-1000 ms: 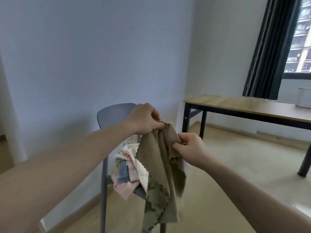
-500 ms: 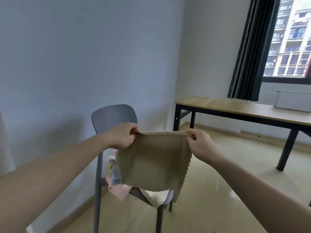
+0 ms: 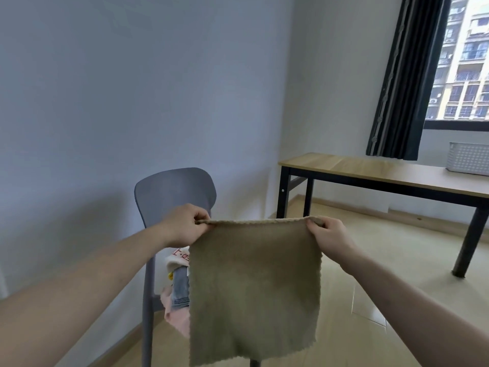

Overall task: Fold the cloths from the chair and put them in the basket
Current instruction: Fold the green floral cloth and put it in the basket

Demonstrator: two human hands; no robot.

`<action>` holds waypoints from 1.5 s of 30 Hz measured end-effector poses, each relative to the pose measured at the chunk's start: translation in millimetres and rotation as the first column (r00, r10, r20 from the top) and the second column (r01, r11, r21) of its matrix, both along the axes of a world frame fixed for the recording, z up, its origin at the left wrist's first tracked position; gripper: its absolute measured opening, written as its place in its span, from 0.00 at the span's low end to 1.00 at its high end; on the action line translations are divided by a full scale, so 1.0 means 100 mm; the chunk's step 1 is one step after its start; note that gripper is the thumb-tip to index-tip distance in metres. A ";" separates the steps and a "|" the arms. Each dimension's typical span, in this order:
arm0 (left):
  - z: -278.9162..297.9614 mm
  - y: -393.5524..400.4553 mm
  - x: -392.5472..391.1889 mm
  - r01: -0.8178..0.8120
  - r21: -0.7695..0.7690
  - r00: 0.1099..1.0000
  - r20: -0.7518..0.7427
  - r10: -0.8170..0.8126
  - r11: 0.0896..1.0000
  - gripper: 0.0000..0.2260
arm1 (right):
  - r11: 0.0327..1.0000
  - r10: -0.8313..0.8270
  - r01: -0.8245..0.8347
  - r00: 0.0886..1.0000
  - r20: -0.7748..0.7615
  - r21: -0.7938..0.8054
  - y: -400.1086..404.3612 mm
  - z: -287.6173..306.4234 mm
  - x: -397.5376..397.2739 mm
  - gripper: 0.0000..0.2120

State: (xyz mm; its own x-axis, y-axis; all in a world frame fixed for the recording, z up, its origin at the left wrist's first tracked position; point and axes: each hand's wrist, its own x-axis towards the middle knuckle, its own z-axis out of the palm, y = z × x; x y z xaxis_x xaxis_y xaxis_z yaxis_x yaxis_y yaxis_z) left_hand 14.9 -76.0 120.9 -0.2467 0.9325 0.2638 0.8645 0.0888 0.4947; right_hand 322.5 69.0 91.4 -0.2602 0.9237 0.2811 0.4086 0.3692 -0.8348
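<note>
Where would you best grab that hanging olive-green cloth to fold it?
By its two top corners, from above, as the left hand and right hand pinch the olive-green cloth now: it hangs flat and square, bottom edge free.

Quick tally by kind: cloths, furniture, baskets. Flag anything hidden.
Cloths: 4 visible, namely olive cloth held up, plus white cloth, grey cloth, pink cloth on the chair; more may be hidden.
Chair: 1
Table: 1
Basket: 1
Total: 7
</note>
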 end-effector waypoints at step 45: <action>-1.99 -0.25 0.11 -0.101 -0.007 0.990 -0.100 0.100 0.995 0.08 | 0.998 0.035 -0.021 0.963 0.269 -0.054 -0.07 -1.80 0.06 0.11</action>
